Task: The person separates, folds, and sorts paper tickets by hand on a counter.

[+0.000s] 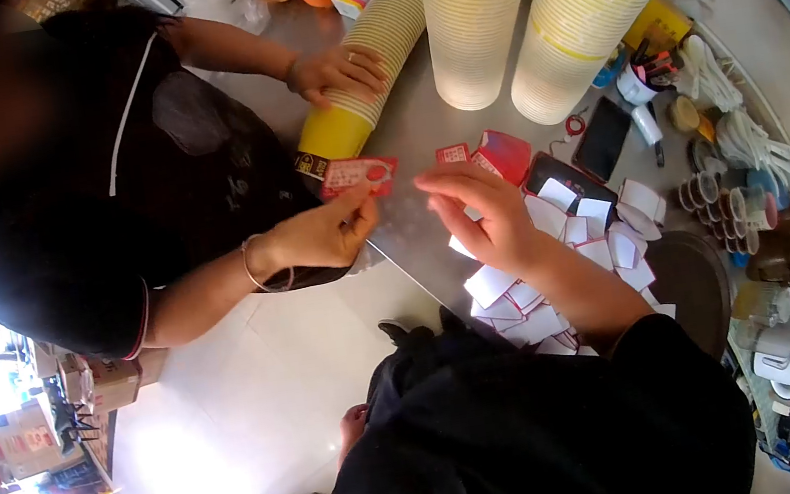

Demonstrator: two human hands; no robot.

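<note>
My right hand (486,209) reaches over the metal table, its thumb and fingers apart, holding nothing. Just beyond its fingertips lie a small red card (452,154) and a red packet (504,157). Beneath my forearm spreads a pile of white cards (531,314), some with red edges. My left hand (354,422) hangs low beside my body, mostly hidden by my dark clothing, so its fingers cannot be made out. Across from me a co-worker pinches a red printed card (360,177) in one hand and rests the other on a leaning stack of yellow cups (339,134).
Two tall cup stacks (483,22) stand at the back. Right of them are a dark phone (602,139), a pen holder (637,84) and bundled white cables (743,137). Near my right elbow is a dark round tray (692,291). Jars and small containers line the right edge.
</note>
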